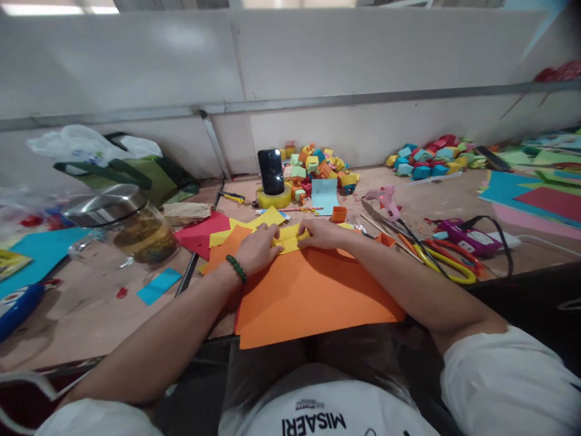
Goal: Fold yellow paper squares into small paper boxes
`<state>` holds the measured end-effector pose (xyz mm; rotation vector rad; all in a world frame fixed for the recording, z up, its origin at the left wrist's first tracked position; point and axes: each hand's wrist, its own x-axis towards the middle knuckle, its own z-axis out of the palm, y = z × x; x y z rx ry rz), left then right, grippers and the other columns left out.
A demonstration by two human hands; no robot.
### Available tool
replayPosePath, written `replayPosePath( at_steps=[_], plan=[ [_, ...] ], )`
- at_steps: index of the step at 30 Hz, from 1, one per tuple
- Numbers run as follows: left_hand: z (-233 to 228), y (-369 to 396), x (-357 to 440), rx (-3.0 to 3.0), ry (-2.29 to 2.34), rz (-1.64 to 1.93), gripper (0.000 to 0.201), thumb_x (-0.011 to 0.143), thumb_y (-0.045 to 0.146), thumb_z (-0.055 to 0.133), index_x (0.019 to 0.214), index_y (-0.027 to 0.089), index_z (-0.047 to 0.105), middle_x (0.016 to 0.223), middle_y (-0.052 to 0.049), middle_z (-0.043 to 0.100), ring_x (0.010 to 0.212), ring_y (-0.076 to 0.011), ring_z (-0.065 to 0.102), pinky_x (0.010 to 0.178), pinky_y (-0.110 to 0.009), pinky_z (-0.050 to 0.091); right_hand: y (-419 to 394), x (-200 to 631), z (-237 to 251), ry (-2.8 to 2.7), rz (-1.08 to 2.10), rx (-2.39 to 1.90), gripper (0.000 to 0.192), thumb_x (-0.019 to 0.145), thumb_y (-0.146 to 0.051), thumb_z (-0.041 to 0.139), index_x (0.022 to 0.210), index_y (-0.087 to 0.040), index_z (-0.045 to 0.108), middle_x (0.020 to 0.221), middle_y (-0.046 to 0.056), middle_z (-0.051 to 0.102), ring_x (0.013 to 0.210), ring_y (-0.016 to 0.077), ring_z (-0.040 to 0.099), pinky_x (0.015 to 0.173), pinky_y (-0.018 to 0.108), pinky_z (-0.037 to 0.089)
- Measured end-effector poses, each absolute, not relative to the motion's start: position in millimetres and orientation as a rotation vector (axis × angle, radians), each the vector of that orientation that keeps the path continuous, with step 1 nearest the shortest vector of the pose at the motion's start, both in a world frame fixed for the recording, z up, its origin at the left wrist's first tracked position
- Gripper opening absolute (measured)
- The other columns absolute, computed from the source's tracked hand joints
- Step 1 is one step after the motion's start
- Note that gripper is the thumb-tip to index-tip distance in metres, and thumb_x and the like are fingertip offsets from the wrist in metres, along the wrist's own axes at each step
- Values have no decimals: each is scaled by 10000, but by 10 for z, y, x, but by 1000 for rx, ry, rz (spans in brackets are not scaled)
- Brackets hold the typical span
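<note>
Both hands — left hand (259, 247), right hand (323, 233) — press the yellow paper (289, 238) between their fingers, flat against the orange sheet (308, 290), pinning the fold; fingers pressed together.

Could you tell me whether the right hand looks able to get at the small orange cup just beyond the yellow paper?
Probably yes. The right hand presses the yellow paper, and the small orange cup stands just beyond it on the table, with nothing standing between them. The hand would have to let go of the paper first.
</note>
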<state>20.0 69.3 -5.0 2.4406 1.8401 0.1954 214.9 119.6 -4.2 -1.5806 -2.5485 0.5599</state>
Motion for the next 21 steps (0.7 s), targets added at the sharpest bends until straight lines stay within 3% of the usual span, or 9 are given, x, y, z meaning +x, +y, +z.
replayPosePath(
  at_steps=[2,7,12,16,18,21],
  plan=[
    [-35,665,213,2564,1725,131,239,851,216,520,1064,214,629,1083,-81,610,867,-199,618,689,-288,429,1169,2136,-46,-2552,526,-1628,433,775,-468,667,1104,-200,587,1017,74,661,911,229,619,668,269,406],
    [35,634,199,2761,1352,-46,315,860,158,451,977,241,732,953,-71,657,860,-200,621,688,-279,423,1156,2134,-56,-2537,466,-1689,668,718,-604,682,1196,-166,522,1167,152,642,1061,328,601,747,343,456],
    [112,676,63,2763,1156,-46,284,822,127,476,852,205,747,996,-67,685,858,-181,630,718,-263,430,1329,2270,-132,-2554,557,-1625,603,707,-436,761,1189,-171,514,1087,122,663,991,269,628,744,302,469],
    [201,764,-70,2585,940,-17,177,778,196,562,712,200,726,979,-35,698,855,-158,643,770,-223,446,1405,2411,-125,-2452,888,-1605,694,670,-362,792,1254,-173,467,926,70,668,731,187,624,576,257,449],
    [241,793,-114,2498,855,-27,190,779,231,566,673,201,721,972,-24,713,847,-153,649,767,-210,446,1423,2426,-127,-2349,1024,-1526,613,681,-432,771,1181,-179,523,833,37,652,625,149,577,526,244,418],
    [248,806,-147,2437,875,-3,198,772,298,591,667,207,732,985,-28,729,834,-165,655,750,-221,444,1479,2360,-202,-2215,963,-1400,358,757,-505,661,887,-174,618,683,-2,586,569,116,500,537,241,374]
  ],
)
